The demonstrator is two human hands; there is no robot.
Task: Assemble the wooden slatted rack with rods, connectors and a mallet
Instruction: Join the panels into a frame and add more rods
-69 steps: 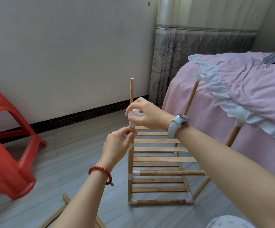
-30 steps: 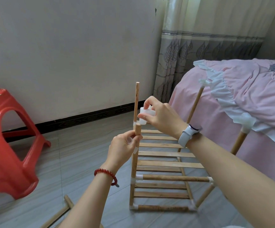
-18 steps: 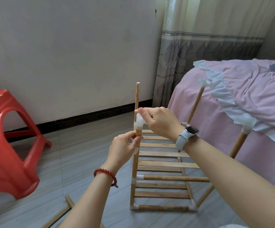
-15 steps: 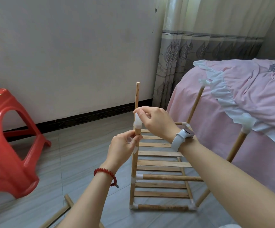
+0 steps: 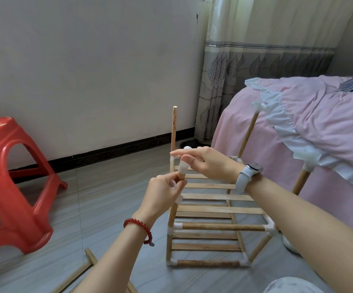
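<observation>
Now right hand (image 5: 208, 166) flatter over connector (image 5: 183, 167) — left hand (image 5: 162, 194) unchanged.

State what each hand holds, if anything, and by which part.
The left hand pinches the front rod near its top end. The right hand rests flat-fingered on the connector capping that rod, gripping nothing.

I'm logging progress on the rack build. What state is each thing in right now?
left hand: pinches the near post just under its top.
right hand: fingers straight, over the white connector.
white connector: capping the near post.
near post: upright in the rack.
far rod: upright, top bare.
rack: standing on the floor, partly built.
red stool: upright.
loose rods: lying on the floor.
</observation>
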